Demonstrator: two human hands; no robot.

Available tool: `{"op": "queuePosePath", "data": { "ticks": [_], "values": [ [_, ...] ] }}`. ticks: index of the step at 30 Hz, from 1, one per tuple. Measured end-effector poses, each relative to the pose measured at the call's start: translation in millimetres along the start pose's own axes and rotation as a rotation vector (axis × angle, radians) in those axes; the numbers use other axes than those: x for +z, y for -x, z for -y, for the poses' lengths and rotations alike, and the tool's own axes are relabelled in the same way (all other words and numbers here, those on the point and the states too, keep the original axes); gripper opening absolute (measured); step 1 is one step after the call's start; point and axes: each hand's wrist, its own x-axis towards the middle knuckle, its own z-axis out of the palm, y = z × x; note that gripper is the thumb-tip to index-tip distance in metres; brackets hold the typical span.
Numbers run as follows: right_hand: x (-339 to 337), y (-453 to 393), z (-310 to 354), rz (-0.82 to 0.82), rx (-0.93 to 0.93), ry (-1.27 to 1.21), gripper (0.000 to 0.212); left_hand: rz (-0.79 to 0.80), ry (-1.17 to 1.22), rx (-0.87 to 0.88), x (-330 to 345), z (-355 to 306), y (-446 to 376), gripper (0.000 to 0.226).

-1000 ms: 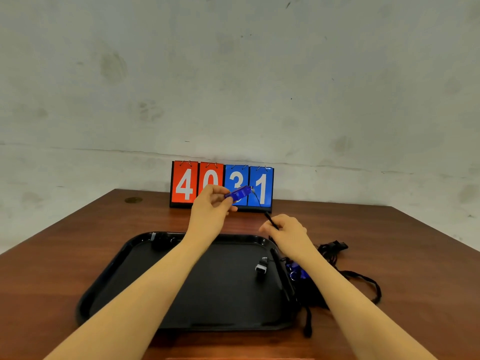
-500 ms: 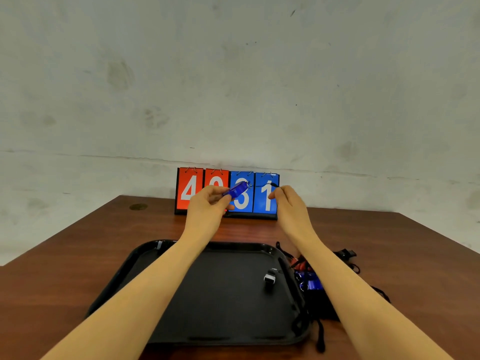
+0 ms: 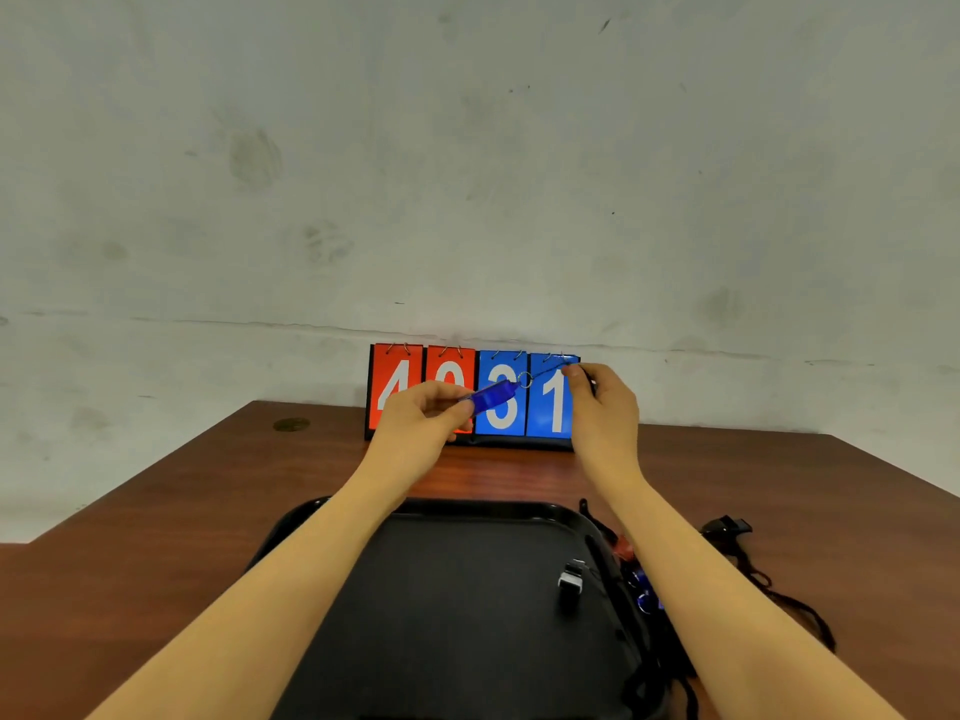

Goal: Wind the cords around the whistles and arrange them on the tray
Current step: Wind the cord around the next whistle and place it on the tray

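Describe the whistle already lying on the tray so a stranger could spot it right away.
Find the black tray on the wooden table. Near its right edge lies a small black whistle with a white end. It alone is inside the tray; the others are heaped outside its right rim.

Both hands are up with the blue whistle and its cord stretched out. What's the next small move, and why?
Probably bring the right hand round the blue whistle to lay a first turn of cord. The left hand pinches the whistle by one end, the cord runs taut from its ring to the right hand, and no wrap shows on the body yet.
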Motion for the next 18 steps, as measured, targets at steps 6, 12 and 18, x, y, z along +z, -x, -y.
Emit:
{"op": "queuePosePath", "data": {
  "ticks": [6, 12, 18],
  "values": [
    [15, 0, -23, 0.018, -0.004, 0.004, 0.012, 0.083, 0.237, -0.096, 0, 16, -6, 0.015],
    [31, 6, -38, 0.249, -0.088, 0.1, 0.007, 0.085, 0.463, -0.183, 13, 29, -13, 0.016],
    [37, 21, -48, 0.475, -0.326, 0.46, 0.015, -0.032, 0.296, -0.167, 15, 54, -13, 0.017]
  ]
}}
